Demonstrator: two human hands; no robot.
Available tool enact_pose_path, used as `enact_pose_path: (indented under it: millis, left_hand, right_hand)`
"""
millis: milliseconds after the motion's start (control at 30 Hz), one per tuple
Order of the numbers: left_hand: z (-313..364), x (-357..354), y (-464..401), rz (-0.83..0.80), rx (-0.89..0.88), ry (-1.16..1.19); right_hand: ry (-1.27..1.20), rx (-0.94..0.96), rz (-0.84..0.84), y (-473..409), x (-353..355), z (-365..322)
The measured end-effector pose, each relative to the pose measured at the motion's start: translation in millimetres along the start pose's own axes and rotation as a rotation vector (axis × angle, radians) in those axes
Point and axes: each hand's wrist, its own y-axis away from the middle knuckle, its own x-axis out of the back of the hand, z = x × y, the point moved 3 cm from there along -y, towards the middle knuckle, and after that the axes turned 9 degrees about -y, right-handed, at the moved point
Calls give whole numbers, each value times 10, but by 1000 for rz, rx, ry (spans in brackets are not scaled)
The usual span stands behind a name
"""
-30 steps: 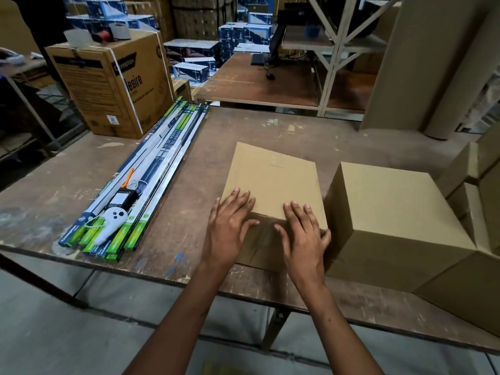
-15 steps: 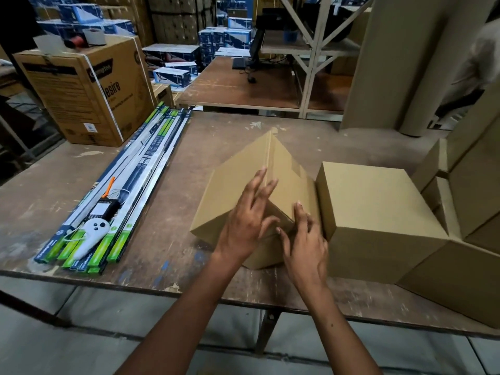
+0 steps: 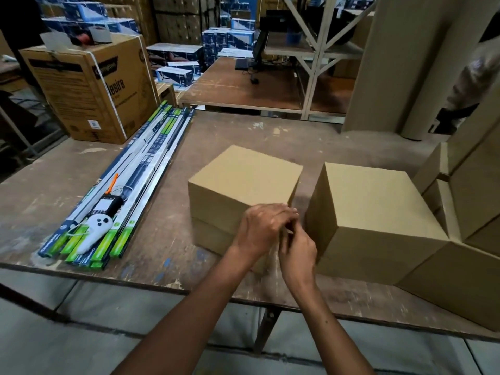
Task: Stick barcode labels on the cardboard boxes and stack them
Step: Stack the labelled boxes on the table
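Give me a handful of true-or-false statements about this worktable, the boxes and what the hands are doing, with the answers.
1. Both hands meet at the near right corner of the middle cardboard box. True: the left hand and right hand are together there.
2. The middle cardboard box lies flat and folded. False: it stands as a full box.
3. A white handheld device lies on the long green and blue cartons. True.
4. The plain box on the right is stacked on the middle one. False: it sits beside it on the table, with a gap between them.
5. A barcode label shows on top of the middle box. False: its top is plain.
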Motion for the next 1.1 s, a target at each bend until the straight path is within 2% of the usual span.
enact_pose_path:
  millis: [33, 133, 267, 400, 467, 533, 633, 733, 800, 867, 967, 1033, 1100]
  left_hand:
    - [35, -29, 32, -32, 21, 39]
    - [-85, -3, 136, -30, 234, 141]
    - [-670, 154, 302, -29, 421, 34]
    - [-1173, 217, 417, -179, 384, -39]
    - [-1289, 217, 456, -238, 367, -14]
    - [-1337, 205, 479, -258, 376, 18]
    - [-1303, 201, 502, -251, 364, 36]
    - [-1214, 193, 589, -198, 512, 8]
    - [-1117, 185, 636, -165, 662, 133]
    - [-1018, 183, 665, -153, 713, 255]
    - [-983, 250, 733, -180, 671, 294]
    - [-1047, 306, 786, -219, 624, 315]
    - [-1141, 360, 803, -276, 588, 326]
  right_hand:
    - [-10, -38, 16, 13, -45, -12]
    - [-16, -55, -14, -7, -94, -54]
    - [156, 67, -122, -68, -140, -131]
    - [299, 222, -177, -138, -325, -312]
    - [315, 238, -262, -147, -408, -410]
    - [360, 239, -347, -127, -485, -495]
    - [492, 313, -310, -97, -586, -552]
    - [553, 367, -290, -108, -600, -532]
    - [578, 400, -295, -103, -582, -528]
    - [583, 430, -311, -78, -543, -550]
    - [581, 509, -322, -35, -404, -641]
    - [433, 502, -302, -94, -259, -710]
    - [343, 438, -213, -290, -109, -709]
